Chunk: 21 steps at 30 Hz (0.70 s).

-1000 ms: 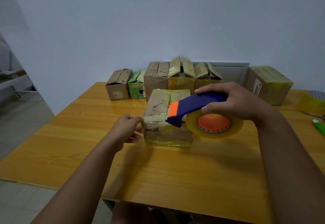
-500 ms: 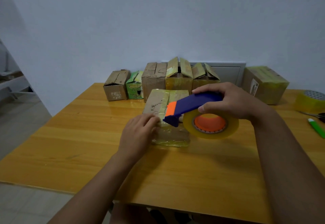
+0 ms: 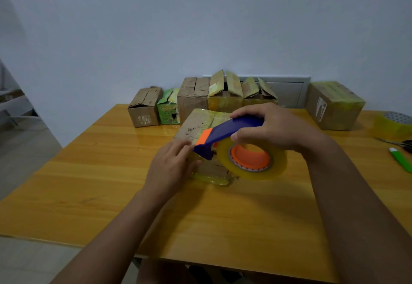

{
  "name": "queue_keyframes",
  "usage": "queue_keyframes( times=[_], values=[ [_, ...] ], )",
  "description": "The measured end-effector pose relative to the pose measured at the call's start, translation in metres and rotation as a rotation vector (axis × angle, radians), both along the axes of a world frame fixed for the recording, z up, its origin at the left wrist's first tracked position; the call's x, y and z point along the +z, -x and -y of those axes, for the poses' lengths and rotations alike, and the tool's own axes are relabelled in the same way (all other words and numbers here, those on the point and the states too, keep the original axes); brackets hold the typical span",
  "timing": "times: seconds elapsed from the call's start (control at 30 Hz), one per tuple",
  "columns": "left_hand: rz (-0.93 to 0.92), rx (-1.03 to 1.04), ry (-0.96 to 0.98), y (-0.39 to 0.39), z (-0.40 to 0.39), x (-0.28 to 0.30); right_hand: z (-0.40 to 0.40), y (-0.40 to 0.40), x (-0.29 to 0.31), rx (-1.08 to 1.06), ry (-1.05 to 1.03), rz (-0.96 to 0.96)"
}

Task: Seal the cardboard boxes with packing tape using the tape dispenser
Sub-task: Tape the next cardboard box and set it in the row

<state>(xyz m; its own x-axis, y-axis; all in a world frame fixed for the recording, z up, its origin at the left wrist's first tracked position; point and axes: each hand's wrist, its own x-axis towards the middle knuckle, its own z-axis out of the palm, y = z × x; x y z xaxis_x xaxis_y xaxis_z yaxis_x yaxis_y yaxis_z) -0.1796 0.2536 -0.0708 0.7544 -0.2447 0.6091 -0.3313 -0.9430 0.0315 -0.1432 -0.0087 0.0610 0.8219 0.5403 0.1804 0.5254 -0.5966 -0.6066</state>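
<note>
Taping is under way on the near cardboard box [image 3: 201, 127], which sits mid-table [image 3: 107, 172] in front of the row of boxes [image 3: 194, 98] by the wall, its top and lower edge already glossy with yellowish film. The right hand [image 3: 276, 127] is wrapped round the blue handle of the tape dispenser [image 3: 231, 145], holding it just above the box's near right corner with the orange-tipped nose pointing left and the tape roll [image 3: 252, 161] hanging toward the camera. The left hand [image 3: 172, 165] lies on the box's near left side, fingers fairly straight and reaching toward the nose — pressing or steadying, it seems, rather than clasping. The next move likely calls for the loose tape end to be stuck down on the cardboard and held while the dispenser is drawn away, kept low so the strip lies flat. Compared with a second ago, the left hand has come from the box's left flank up onto it beside the nose — the dispenser has scarcely shifted.
</note>
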Motion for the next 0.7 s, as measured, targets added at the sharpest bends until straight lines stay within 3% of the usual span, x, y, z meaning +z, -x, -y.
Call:
queue_keyframes(
  times=[0.17,0.3,0.7],
  values=[
    [0.073,-0.019,0.104,-0.010,-0.002,-0.008,0.015,-0.003,-0.005,0.018,-0.070,-0.025],
    [0.120,0.014,0.068,-0.012,-0.006,-0.007,0.058,-0.002,-0.022,-0.006,-0.201,-0.083],
    [0.006,0.047,-0.032,-0.007,0.005,-0.006,0.087,0.004,-0.060,0.002,-0.309,-0.146]
  ],
)
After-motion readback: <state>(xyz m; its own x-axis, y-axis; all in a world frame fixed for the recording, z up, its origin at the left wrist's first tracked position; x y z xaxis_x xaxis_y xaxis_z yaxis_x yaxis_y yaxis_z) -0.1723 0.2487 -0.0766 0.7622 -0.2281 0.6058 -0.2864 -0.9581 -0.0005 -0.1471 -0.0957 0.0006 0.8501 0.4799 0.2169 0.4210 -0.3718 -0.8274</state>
